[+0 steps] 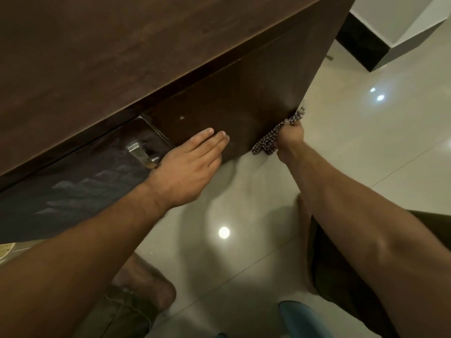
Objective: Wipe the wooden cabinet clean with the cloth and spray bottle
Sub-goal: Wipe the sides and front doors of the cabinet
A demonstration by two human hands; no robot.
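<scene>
The dark brown wooden cabinet (122,57) fills the upper left, seen from above. Its front panel (244,89) drops toward the floor. My left hand (188,164) lies flat with fingers together against the lower part of that panel, holding nothing. My right hand (291,136) is closed around a checked cloth (271,137) and presses it at the panel's lower right corner, beside the cabinet's side edge. No spray bottle is recognisable in view.
A metal handle (141,152) sticks out of a darker patterned door (80,186) left of my left hand. Glossy pale floor tiles (366,142) spread to the right. A black skirting and white wall (380,32) stand at top right. A blue object (300,318) and my knees sit below.
</scene>
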